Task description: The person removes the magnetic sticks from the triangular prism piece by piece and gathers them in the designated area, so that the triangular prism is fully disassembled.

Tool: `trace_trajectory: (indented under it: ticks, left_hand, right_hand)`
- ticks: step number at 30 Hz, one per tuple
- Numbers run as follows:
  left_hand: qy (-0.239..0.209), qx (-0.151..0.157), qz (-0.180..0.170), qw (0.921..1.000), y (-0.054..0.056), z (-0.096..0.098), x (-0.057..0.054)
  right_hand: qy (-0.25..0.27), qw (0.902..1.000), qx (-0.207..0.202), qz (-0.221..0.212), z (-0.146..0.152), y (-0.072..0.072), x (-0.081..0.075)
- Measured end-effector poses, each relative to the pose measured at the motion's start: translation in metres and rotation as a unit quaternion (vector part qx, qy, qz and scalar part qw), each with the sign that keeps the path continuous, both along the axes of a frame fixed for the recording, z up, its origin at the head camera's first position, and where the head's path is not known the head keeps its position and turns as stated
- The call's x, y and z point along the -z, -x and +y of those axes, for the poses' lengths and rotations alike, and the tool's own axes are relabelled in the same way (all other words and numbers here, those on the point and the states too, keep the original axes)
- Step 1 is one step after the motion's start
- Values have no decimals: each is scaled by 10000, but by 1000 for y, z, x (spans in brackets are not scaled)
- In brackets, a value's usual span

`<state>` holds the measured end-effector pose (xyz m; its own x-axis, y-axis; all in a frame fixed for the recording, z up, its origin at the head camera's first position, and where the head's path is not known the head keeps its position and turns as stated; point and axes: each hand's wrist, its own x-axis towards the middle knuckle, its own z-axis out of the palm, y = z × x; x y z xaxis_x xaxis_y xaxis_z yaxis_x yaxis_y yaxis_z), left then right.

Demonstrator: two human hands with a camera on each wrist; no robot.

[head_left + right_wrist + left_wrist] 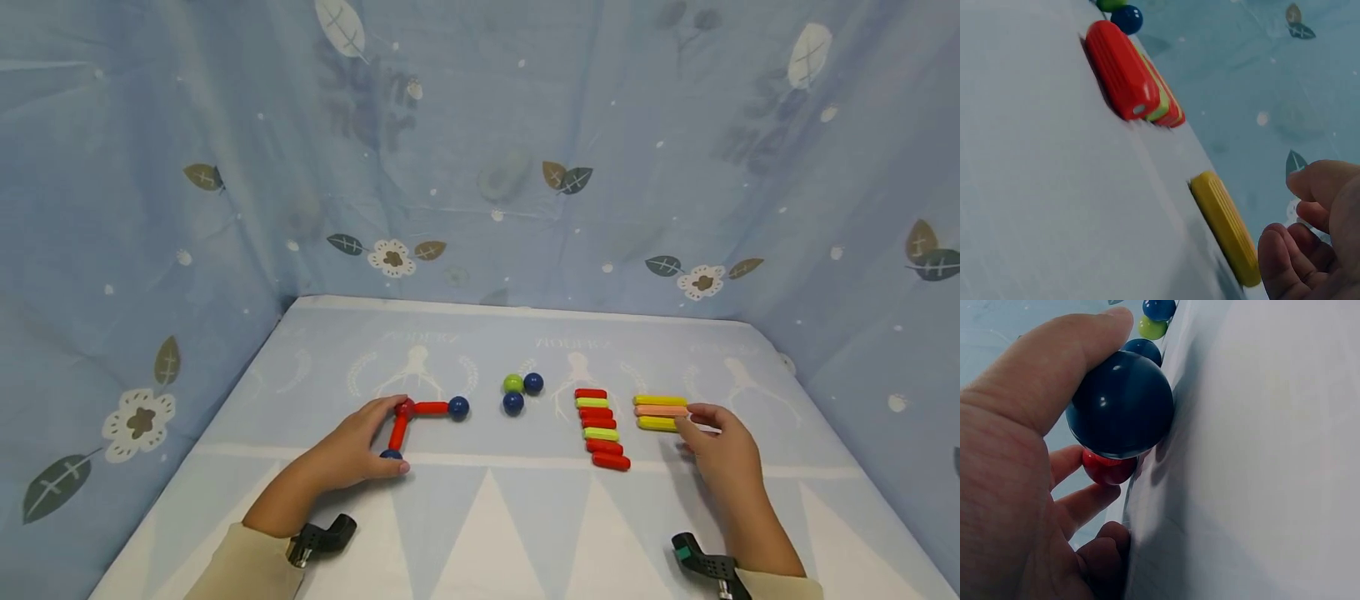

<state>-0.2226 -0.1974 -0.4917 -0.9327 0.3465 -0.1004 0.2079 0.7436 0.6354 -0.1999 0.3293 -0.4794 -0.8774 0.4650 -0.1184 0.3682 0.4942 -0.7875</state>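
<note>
My left hand grips an L-shaped ball-and-stick piece on the pale blue table. Its fingers touch the red corner ball and its thumb presses the near dark blue ball. Two red sticks join these balls to a further blue ball. My right hand lies by the right end of a stack of yellow and pink sticks. Its fingers are loosely curled just off the near yellow stick, holding nothing.
Three loose balls, one green and two blue, lie mid-table. A row of several red and green sticks lies left of the yellow stack. Blue leaf-print cloth walls close in the back and both sides.
</note>
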Motion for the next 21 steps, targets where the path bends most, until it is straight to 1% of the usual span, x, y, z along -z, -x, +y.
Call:
trace_trajectory:
  ticks: [5,11,17,21]
  left_hand:
    - [-69,45,13,10000,0,0,4]
    - [-60,39,-4,10000,0,2,6]
    - [22,42,-9,10000,2,0,3]
    - [-6,68,3,10000,1,-2,1]
  right_hand:
    - [-245,9967,-766,135,-29,-1,-17]
    - [-516,9836,-1709,250,-66,-1,-28]
    - [-446,9753,-2140,307,-104,12,-32]
    - [-426,9659,-2504,503,-133,20,-29]
